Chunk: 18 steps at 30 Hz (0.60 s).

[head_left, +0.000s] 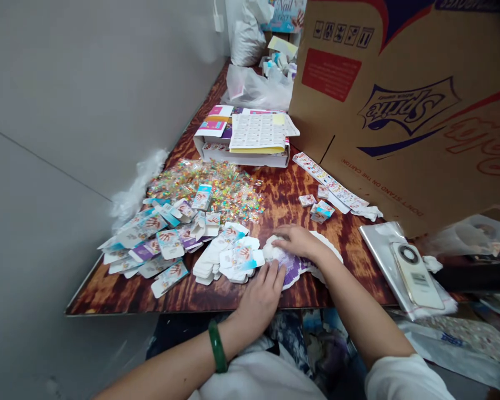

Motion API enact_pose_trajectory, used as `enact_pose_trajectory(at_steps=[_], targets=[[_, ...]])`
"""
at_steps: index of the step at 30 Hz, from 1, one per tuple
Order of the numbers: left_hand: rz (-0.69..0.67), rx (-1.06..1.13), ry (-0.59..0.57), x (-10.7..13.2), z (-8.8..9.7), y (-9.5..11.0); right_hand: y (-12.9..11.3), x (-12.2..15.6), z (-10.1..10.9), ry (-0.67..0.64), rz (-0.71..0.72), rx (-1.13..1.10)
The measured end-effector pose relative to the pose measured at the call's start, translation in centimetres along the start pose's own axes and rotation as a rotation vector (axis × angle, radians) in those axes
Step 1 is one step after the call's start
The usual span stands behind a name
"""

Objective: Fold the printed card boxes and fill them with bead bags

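Observation:
In the head view a fanned stack of white and purple card pieces (292, 272), which look like flattened small boxes, lies at the table's front edge. My right hand (299, 242) rests over its far side, fingers stretched out and thumb apart. From the near left, my left hand (261, 294) lays its extended fingers against the fan's edge. More of the white-edged cards (328, 247) show beyond my right forearm. Just left of my fingers sits a pile of flat blue and white printed boxes (242, 256). The cards' undersides are hidden.
Folded small boxes (150, 233) heap up at left, before many clear packets of colourful bits (216, 186). Behind stands a white box with printed sheets (258, 133). A large Sprite carton (400, 111) blocks the right; a phone (416, 275) lies on plastic bags.

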<state>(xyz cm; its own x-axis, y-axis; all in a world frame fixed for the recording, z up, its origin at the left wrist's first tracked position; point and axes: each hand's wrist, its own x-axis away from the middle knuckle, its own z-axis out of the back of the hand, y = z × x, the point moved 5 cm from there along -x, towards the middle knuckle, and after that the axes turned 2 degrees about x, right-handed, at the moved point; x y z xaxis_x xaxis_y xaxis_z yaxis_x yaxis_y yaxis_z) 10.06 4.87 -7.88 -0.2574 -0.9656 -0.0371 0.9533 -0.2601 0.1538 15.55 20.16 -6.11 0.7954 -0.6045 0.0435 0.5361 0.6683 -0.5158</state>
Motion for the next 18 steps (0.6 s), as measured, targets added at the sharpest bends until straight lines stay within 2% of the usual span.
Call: enact_pose_trajectory(at_steps=[3,5,8,10,12,14,18], targets=[[-0.041,0.0,0.03,-0.2,-0.1,-0.1,-0.1,1.3,-0.1,0.015,-0.034,-0.009],[-0.055,0.014,0.044,-0.3,-0.2,-0.1,0.1,2.7,0.3,0.082,-0.066,-0.014],[-0.057,0.043,0.049,-0.3,-0.4,0.0,2.0,6.0,1.8,0.355,-0.225,-0.014],[-0.063,0.072,0.034,-0.3,-0.6,-0.1,4.4,9.3,2.6,0.593,-0.447,-0.05],[-0.076,0.111,0.009,-0.4,-0.9,-0.4,7.0,12.3,2.5,0.72,-0.659,-0.132],[-0.098,0.153,-0.019,-0.6,-1.3,-0.7,8.8,13.8,1.9,0.705,-0.718,-0.22],[-0.133,0.205,-0.04,-1.2,-1.9,-1.4,9.6,12.2,1.2,0.507,-0.529,-0.297]])
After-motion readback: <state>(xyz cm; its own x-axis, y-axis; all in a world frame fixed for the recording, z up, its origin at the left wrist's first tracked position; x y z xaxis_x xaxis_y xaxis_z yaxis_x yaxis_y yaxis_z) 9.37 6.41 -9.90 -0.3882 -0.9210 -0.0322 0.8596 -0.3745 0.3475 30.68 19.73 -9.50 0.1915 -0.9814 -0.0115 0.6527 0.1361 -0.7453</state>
